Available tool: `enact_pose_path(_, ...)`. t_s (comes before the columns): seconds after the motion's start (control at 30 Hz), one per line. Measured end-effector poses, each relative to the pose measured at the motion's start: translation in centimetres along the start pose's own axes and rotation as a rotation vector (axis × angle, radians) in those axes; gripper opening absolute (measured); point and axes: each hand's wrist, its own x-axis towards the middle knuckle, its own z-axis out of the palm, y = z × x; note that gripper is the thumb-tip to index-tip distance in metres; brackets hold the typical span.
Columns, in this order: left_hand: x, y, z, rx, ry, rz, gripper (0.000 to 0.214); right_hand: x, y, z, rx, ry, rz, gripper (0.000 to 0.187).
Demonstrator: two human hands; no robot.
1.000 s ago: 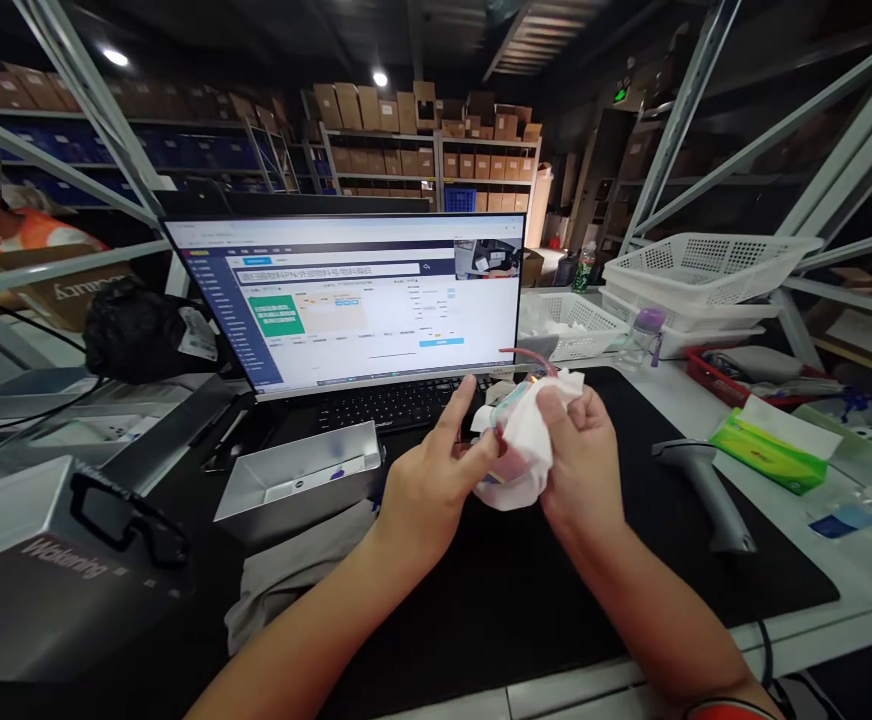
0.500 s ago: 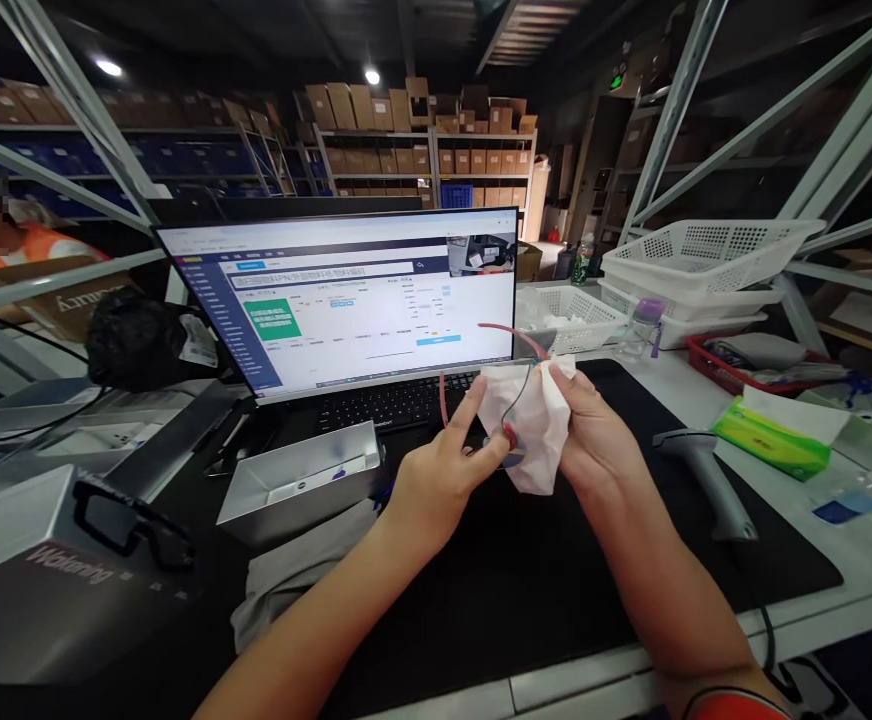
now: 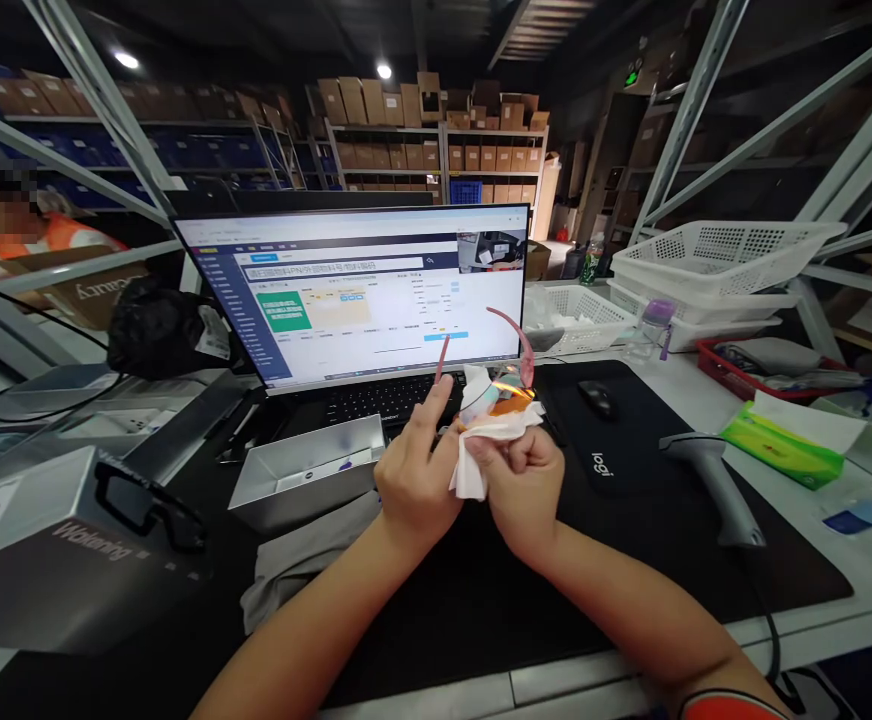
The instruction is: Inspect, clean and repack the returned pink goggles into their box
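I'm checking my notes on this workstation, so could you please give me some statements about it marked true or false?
1. The right hand grips a white wipe. True.
2. The monitor is dark. False: the monitor is lit.
3. In the picture, the mouse lies left of the scanner. True.
4. The left hand holds the scanner. False: the left hand is at the glasses.
5. The green pack sits inside the red tray. False: the green pack lies outside it.

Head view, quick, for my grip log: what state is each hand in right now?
Left hand: closed, holding the pink-armed glasses, index finger extended.
Right hand: closed, pinching the white tissue.
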Motion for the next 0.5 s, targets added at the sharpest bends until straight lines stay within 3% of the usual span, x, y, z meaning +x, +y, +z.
enact_pose_path(0.13, 0.3, -0.3, -0.2, -0.095, 0.012, -0.020, 0.011, 0.0, -0.1, -0.2, -0.133, -0.039, -0.081, 0.059)
enact_pose_path(0.23, 0.2, -0.1, -0.1, -0.151, -0.006, 0.003, 0.011, 2.1, -2.2, -1.2, 0.022, -0.069, 0.112, 0.062)
enact_pose_path(0.37, 0.1, 0.6, 0.3, -0.215, 0.004, 0.124, 0.018, 5.1, -4.5, -2.3, 0.305, -0.019, 0.353, 0.056)
enact_pose_path(0.5, 0.1, 0.7, 0.2, -0.200, 0.030, 0.083, 0.015, 4.0, -3.2, -1.7, 0.288, 0.038, 0.257, 0.049)
